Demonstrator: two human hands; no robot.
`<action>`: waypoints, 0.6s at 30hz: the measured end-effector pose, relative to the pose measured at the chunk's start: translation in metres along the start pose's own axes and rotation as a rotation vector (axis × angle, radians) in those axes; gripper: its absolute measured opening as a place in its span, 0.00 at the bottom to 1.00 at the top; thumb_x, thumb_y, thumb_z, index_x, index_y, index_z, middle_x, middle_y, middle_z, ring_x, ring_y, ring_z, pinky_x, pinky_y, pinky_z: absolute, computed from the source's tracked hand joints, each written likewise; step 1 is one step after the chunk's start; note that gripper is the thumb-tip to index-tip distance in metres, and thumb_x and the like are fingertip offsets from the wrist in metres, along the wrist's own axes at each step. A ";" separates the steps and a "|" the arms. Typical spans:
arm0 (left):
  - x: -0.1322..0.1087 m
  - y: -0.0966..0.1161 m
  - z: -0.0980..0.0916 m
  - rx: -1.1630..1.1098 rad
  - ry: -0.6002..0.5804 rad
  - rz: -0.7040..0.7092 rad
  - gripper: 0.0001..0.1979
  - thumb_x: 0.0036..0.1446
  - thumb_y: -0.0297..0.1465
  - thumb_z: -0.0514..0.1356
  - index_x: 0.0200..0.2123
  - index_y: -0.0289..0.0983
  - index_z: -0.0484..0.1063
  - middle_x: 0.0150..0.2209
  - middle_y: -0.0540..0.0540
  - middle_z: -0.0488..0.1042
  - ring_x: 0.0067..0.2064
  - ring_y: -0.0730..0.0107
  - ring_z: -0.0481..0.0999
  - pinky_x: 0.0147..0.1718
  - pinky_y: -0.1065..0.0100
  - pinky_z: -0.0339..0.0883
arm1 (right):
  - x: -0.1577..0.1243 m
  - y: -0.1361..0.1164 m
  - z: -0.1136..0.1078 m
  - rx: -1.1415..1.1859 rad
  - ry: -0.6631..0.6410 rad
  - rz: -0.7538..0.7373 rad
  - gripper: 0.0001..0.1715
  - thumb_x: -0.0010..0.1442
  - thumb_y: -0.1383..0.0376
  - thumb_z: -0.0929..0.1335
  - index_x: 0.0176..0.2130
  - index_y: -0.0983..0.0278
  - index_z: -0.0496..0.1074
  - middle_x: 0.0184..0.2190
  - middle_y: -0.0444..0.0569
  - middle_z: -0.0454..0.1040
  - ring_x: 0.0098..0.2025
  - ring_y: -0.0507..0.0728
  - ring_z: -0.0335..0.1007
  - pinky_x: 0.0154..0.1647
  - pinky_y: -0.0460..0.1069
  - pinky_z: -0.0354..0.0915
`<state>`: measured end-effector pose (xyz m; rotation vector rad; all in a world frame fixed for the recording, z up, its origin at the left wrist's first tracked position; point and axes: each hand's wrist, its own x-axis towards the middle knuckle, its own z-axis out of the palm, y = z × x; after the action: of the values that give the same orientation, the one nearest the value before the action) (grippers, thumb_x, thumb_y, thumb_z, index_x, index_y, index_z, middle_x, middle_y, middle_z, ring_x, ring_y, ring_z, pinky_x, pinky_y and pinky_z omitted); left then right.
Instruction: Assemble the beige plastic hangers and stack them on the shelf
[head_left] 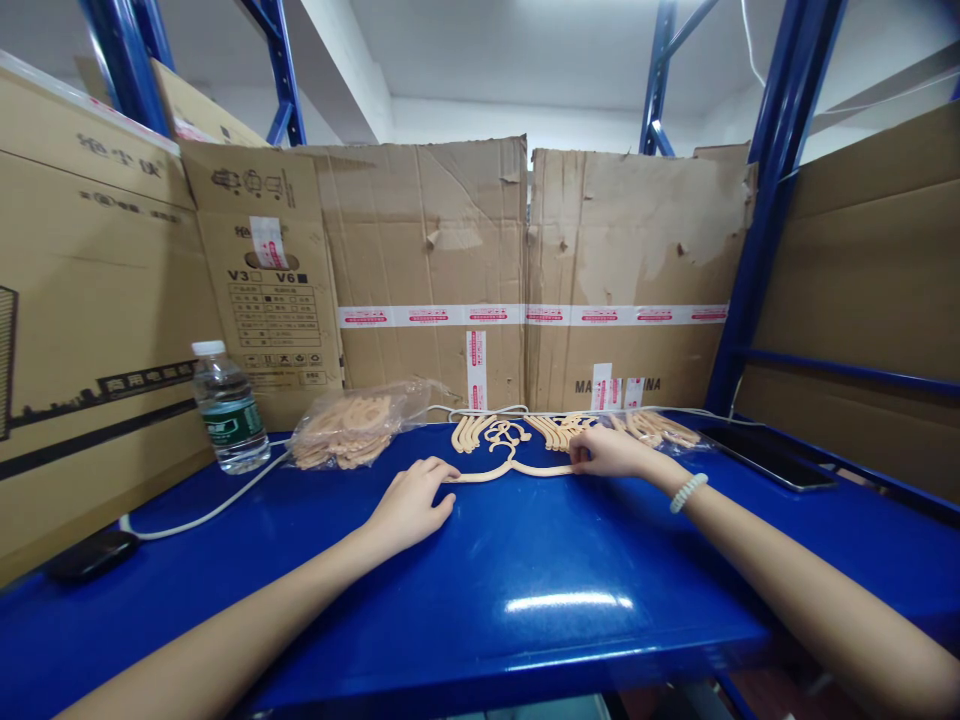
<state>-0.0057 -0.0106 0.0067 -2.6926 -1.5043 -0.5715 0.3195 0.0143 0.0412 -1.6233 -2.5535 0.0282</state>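
Observation:
A beige clothes hanger (pixel 513 466) lies on the blue tabletop (pixel 525 570), two curved arms meeting at a small hook in the middle. My left hand (pixel 412 503) rests at its left end, fingers stretched out over the tip and thumb apart. At the other end, the fingers of my right hand (pixel 609 452) are pinched on the hanger's right arm. Just behind it sit loose curved hanger arms (pixel 472 433) on the left, a few hooks (pixel 508 434) in the middle, and more curved arms (pixel 556 432) near my right hand, partly hidden by it.
A clear plastic bag (pixel 349 428) of beige pieces lies left, another bag (pixel 660 430) right. A water bottle (pixel 231 415), a black device (pixel 94 556) and a white cable (pixel 206 528) are at left. A phone (pixel 769 456) lies right. Cardboard sheets (pixel 427 250) wall the back.

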 end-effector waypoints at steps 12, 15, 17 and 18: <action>0.000 0.000 0.000 0.000 0.001 -0.046 0.15 0.56 0.29 0.56 0.47 0.38 0.70 0.49 0.44 0.72 0.51 0.59 0.69 0.52 0.59 0.61 | 0.000 0.004 0.001 0.012 0.005 -0.024 0.06 0.53 0.71 0.68 0.32 0.66 0.76 0.31 0.48 0.77 0.32 0.55 0.71 0.29 0.44 0.60; 0.000 0.001 -0.001 0.000 -0.001 -0.054 0.15 0.55 0.29 0.56 0.47 0.39 0.69 0.49 0.44 0.72 0.52 0.59 0.69 0.52 0.59 0.61 | -0.001 0.005 -0.003 0.007 0.017 -0.023 0.09 0.53 0.74 0.66 0.32 0.66 0.76 0.31 0.49 0.78 0.33 0.55 0.71 0.31 0.45 0.60; 0.000 0.001 -0.001 -0.001 -0.002 -0.055 0.15 0.55 0.29 0.56 0.47 0.39 0.69 0.49 0.44 0.72 0.52 0.59 0.69 0.52 0.59 0.61 | -0.002 0.005 -0.005 -0.003 0.033 -0.014 0.10 0.52 0.75 0.65 0.32 0.67 0.76 0.31 0.49 0.78 0.34 0.55 0.71 0.33 0.45 0.60; 0.000 0.001 -0.001 -0.001 -0.002 -0.056 0.15 0.55 0.29 0.56 0.47 0.39 0.69 0.49 0.45 0.72 0.52 0.59 0.69 0.52 0.59 0.61 | -0.002 0.005 -0.006 -0.007 0.038 -0.010 0.11 0.52 0.75 0.65 0.32 0.67 0.76 0.31 0.49 0.78 0.34 0.55 0.71 0.33 0.46 0.60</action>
<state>-0.0053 -0.0116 0.0083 -2.6604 -1.5843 -0.5714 0.3252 0.0139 0.0466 -1.5977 -2.5367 -0.0128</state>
